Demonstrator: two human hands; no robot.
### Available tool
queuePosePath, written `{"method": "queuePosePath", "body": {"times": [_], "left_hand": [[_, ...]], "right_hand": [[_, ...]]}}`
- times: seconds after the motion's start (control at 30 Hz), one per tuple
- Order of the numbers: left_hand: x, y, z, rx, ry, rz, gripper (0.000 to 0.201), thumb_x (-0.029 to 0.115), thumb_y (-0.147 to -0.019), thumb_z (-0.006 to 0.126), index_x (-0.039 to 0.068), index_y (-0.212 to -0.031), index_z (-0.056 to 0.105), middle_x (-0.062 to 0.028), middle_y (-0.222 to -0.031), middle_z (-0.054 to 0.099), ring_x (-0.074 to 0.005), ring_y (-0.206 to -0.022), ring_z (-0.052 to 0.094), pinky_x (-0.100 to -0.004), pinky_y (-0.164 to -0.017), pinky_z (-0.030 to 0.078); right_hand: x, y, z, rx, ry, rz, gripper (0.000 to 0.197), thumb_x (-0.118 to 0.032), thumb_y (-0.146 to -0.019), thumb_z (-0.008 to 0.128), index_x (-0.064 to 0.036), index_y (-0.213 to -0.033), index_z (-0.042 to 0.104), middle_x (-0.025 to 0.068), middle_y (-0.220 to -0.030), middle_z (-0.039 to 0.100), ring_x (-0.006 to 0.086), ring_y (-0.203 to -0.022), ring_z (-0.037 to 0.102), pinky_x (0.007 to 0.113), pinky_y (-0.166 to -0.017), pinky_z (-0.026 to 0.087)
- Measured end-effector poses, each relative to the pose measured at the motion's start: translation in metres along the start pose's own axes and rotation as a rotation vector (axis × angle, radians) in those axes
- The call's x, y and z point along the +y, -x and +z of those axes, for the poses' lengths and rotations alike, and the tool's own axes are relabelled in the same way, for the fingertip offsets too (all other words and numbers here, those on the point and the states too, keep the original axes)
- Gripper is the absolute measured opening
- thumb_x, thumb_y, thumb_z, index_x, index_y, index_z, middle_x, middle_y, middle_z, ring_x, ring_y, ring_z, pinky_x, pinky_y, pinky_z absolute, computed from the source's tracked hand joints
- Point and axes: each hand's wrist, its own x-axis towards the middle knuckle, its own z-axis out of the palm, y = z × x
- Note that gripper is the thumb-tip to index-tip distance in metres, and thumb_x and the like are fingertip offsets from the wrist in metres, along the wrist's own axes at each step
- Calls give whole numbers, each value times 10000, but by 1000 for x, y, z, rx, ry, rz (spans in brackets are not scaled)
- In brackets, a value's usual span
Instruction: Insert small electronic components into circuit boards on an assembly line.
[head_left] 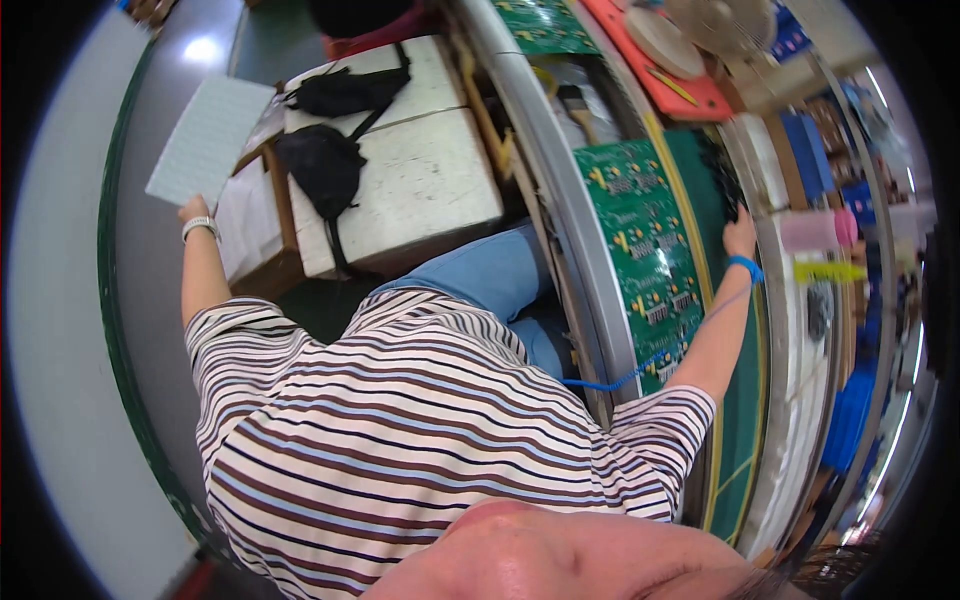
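gripping white sheet, left fingers indistinct

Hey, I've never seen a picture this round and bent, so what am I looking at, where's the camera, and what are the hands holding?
There's no machine here, just a person's two bare hands. The single picture comes from a wide fisheye camera worn on the person's head, looking down, so straight edges curve. The left hand holds a pale, flat sheet by its edge. The right hand is at some black objects, too unclear to name or to say whether they're gripped. On the bench lie green circuit boards with small parts on them.
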Motion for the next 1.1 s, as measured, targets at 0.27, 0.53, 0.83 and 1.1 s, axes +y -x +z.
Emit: {"method": "queuePosePath", "body": {"times": [0.27, 0.53, 0.83, 1.1], "left_hand": [[-96, 100, -73, 72, 45, -667, 494, 87, -748, 520, -142, -1184, 478, -309, -1248, 499, -418, -1135, 525, -407, -965, 420], [-146, 90, -7, 229, 452, -817, 508, 23, -778, 487, -76, -1270, 405, -298, -1197, 515, -426, -986, 597, -460, -782, 541], [-131, 92, 18, 416, 988, -735, 461, -66, -849, 385, 2, -1303, 340, -267, -1146, 475, -394, -758, 624, -397, -567, 617], [-171, 48, 0, 290, 996, -898, 435, -14, -887, 314, -70, -1318, 314, -265, -1259, 426, -414, -910, 588, -392, -655, 611]], "right_hand": [[-28, 8, -23, 23, 153, 169, 416, -196, -817, 548, -77, -1215, 531, 227, -1125, 559, 405, -1050, 528, 465, -892, 440], [-12, 32, -28, -70, 171, 200, 299, -226, -805, 613, -40, -1039, 599, 215, -1007, 617, 386, -985, 565, 463, -837, 455], [6, 78, -88, 76, 169, 228, 327, -137, -836, 527, -47, -1144, 589, 211, -1041, 633, 387, -964, 595, 444, -825, 467], [40, 100, -119, 235, -568, 662, 349, -70, -901, 462, -68, -1243, 531, 25, -760, 564, 118, -685, 552, 250, -631, 483]]}}
